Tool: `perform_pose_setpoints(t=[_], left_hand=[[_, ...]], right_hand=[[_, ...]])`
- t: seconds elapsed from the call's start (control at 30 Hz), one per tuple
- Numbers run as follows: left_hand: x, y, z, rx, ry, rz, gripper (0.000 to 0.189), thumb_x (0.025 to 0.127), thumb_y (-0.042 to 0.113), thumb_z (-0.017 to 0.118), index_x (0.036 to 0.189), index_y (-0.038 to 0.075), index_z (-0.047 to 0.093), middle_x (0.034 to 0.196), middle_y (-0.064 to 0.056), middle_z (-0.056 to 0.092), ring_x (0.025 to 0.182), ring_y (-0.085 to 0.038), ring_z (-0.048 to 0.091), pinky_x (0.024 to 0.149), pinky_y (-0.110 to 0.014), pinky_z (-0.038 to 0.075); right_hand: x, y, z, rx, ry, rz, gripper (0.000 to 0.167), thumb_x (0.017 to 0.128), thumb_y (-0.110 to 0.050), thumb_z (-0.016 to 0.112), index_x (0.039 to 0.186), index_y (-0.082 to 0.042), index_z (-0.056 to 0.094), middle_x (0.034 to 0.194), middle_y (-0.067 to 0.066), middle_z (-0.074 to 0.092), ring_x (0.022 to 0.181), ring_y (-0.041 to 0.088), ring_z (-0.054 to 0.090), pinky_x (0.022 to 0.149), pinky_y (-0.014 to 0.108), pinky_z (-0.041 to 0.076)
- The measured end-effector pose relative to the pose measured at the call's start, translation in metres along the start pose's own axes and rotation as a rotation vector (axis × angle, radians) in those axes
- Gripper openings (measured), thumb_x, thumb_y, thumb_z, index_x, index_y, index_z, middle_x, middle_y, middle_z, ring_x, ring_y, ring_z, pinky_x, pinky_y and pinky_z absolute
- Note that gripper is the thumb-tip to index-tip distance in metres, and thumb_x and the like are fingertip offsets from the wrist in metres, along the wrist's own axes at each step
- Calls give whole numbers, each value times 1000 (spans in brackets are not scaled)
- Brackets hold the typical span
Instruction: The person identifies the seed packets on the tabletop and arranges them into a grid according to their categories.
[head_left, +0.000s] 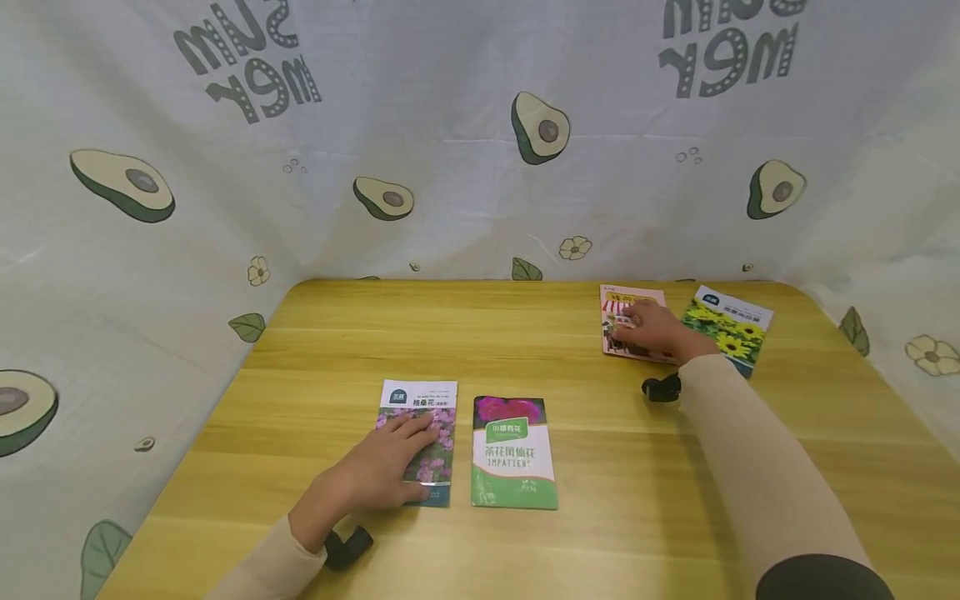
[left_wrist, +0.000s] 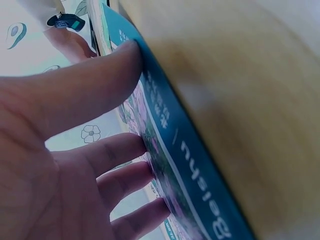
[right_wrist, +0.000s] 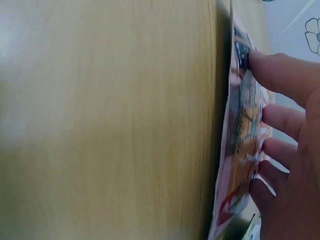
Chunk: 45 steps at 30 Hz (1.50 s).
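Yellow wood-grain bench (head_left: 450,333). Front left: flat, glossy purple-flower packet (head_left: 441,454), white top reading 格桑花, teal base "Beishu"; left hand (head_left: 371,475), fingers spread, rests on it. Just right: green-and-white packet (head_left: 514,454), "IMPATIENS". Back right: yellow-flower packet (head_left: 727,327), askew; beside it, pink packet (head_left: 624,298), striped-awning print, right hand (head_left: 654,327) touching its face, fingertips apart.

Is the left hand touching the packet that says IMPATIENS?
No, the left hand rests on the pink-purple flower packet, while the IMPATIENS packet lies beside that one with no hand on it.
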<state>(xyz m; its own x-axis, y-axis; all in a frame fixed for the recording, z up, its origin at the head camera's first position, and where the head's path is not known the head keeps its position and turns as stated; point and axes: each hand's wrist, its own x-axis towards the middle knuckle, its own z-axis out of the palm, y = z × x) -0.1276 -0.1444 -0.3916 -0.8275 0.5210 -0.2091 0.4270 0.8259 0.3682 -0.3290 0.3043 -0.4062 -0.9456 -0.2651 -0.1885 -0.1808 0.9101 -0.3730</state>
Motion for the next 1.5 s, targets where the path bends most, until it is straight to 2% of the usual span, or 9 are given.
perform_pose_setpoints(t=[0.1,0.37,0.43,0.67,1.1,1.27,1.5], left_hand=[[-2,-2,1,-3,4,-4,72,86,32,75,147,7,47,161,-12,36,147,-44,31,117,-64,30],[-2,-5,1,-2,9,-15,72,86,33,75,148,8,46,161,-10,36,148,-43,29,118,-63,28],[-1,-5,2,5,9,-9,72,87,33,75,148,8,46,161,-10,36,148,-43,30,118,-63,28],[0,-6,4,4,4,-17,72,87,34,75,148,8,46,161,-10,36,149,-42,30,119,-63,28],[1,-4,3,-2,-15,-26,73,87,35,74,148,9,46,162,-9,34,149,-42,29,119,-63,28],[2,-3,1,5,1,-12,71,87,33,75,147,8,47,161,-10,35,149,-43,29,119,-62,29],[1,0,0,11,-6,-13,71,87,33,75,147,7,47,161,-11,36,148,-43,31,118,-62,30]], right_hand=[[2,-2,0,-4,-20,4,73,96,-34,58,147,12,34,154,41,20,142,59,18,116,70,24],[3,-8,-1,27,-56,41,75,95,-31,57,151,10,27,156,41,10,142,61,13,116,72,20],[3,-8,-1,18,-64,47,75,95,-30,57,151,10,27,156,41,10,142,61,13,116,72,20],[4,-11,0,7,-65,-11,73,96,-30,56,149,13,29,154,42,13,141,61,15,114,73,23],[7,-10,0,17,-78,-5,72,97,-29,59,150,11,30,155,40,13,141,62,14,115,72,22],[4,-16,-2,32,-66,-20,71,97,-27,58,149,12,30,154,41,13,141,62,15,114,72,23],[6,-16,3,82,-85,19,72,97,-28,60,152,5,28,158,36,9,144,59,9,116,70,22]])
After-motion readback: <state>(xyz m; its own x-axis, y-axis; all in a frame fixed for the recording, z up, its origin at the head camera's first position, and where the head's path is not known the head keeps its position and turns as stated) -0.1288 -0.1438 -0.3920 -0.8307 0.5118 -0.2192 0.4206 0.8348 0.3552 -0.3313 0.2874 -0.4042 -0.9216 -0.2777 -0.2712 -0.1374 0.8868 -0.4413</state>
